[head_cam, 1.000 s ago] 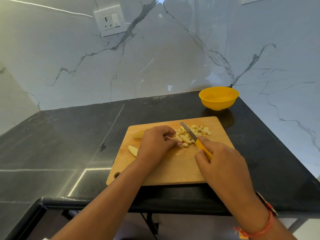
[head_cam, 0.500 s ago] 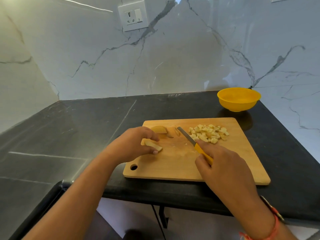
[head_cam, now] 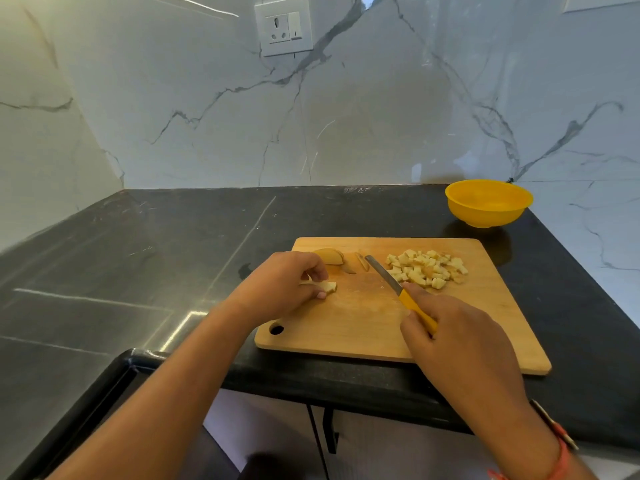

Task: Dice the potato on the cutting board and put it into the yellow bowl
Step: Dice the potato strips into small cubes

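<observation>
A potato wedge (head_cam: 327,286) is being pinched by the left hand (head_cam: 284,285) on the cutting board (head_cam: 363,323); the knife (head_cam: 401,292) is being gripped by the right hand (head_cam: 453,336) beside it.

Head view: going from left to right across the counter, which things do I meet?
In order: left hand → potato piece it pinches → thin potato slices → diced potato pile → yellow bowl. The knife and right hand overlap the pile.

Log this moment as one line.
left hand holds potato slice | right hand grips knife | diced pile on board | bowl empty
</observation>
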`<state>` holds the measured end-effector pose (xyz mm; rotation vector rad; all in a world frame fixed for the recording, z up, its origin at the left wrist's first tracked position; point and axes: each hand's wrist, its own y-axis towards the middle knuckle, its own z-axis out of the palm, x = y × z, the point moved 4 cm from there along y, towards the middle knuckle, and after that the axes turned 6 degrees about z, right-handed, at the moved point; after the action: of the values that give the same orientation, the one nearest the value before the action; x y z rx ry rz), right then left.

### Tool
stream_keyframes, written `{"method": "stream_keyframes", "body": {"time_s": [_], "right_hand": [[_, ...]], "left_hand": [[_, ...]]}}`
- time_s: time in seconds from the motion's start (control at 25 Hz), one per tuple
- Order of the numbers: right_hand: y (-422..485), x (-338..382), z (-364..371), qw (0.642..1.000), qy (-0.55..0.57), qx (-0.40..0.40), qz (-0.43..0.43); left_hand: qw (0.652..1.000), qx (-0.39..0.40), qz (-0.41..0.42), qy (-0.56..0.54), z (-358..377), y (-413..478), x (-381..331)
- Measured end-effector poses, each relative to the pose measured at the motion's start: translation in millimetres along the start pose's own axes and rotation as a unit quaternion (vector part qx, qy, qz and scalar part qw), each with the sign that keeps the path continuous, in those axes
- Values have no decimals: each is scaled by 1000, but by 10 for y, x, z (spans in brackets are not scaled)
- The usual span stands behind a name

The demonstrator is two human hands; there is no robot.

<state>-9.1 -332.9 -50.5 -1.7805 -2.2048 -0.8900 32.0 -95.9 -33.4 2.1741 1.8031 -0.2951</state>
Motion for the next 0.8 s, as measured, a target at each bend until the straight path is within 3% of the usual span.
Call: {"method": "stream_keyframes", "body": {"time_s": [0.28, 0.8], "right_hand": [[-6, 4, 0, 1000, -3, -2, -6], [-4, -24, 10, 1000, 9, -8, -18]], "left_hand": [[998, 58, -5, -32, 20, 115, 59], [998, -56, 20, -29, -50, 118, 3]]}}
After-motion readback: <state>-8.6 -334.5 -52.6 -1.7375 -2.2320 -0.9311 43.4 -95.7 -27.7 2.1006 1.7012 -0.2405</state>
